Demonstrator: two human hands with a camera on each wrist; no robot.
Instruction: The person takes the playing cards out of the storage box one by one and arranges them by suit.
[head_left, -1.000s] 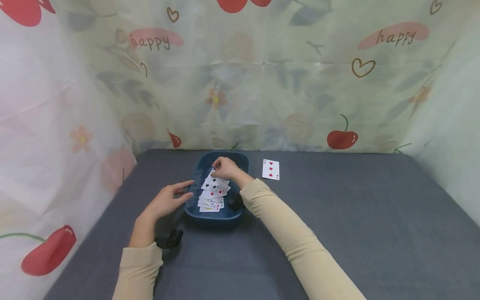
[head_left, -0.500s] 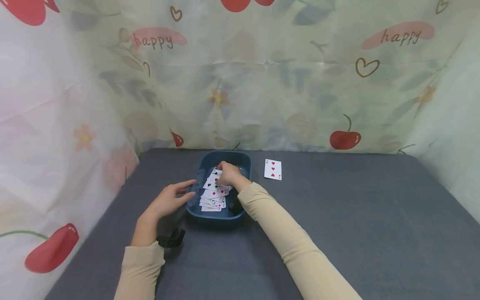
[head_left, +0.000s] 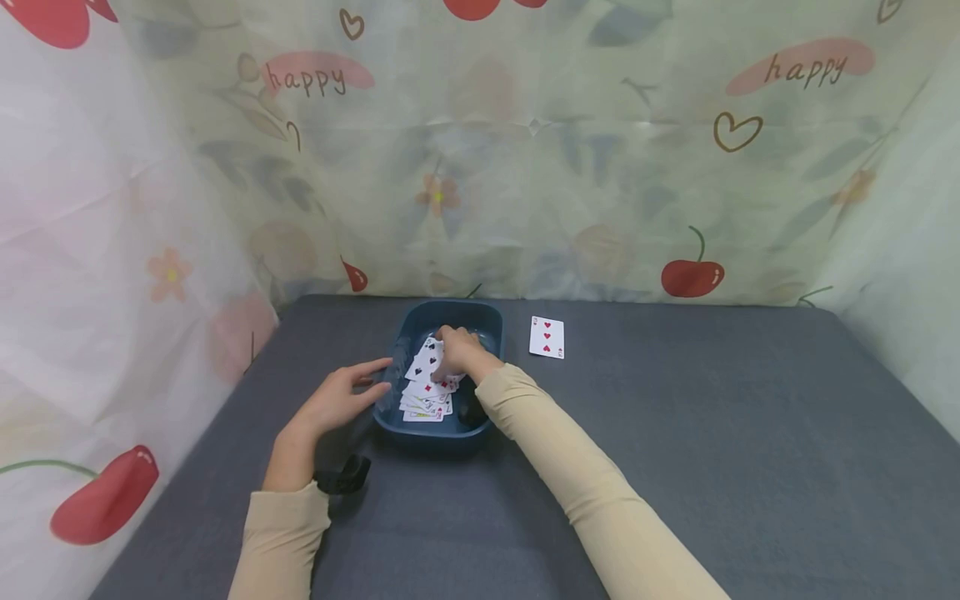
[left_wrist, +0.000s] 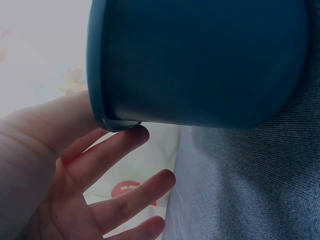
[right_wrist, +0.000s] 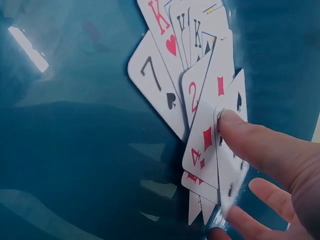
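Observation:
A dark blue tub (head_left: pixel 480 321) stands on the grey table and holds a spread of face-up playing cards (head_left: pixel 424 392). My right hand (head_left: pixel 459 352) reaches into the tub. Its thumb (right_wrist: pixel 250 145) lies on a black-suit card (right_wrist: pixel 231 172), the other fingertips sit under that card's edge, and together they pinch it beside the four of diamonds (right_wrist: pixel 204 144). The seven of spades (right_wrist: pixel 157 87) lies further out in the spread. My left hand (head_left: pixel 339 400) rests with straight fingers (left_wrist: pixel 112 155) against the tub's outer wall (left_wrist: pixel 200 60) at the left rim.
A three of hearts (head_left: pixel 546 337) lies face up on the grey table (head_left: pixel 675 433) just right of the tub. Printed fabric walls (head_left: pixel 525 167) close in the back and both sides. A black wrist strap (head_left: pixel 341 475) sits at my left cuff.
My right hand has dropped from just above the far end of the spread down onto the cards. The left hand has stayed at the rim.

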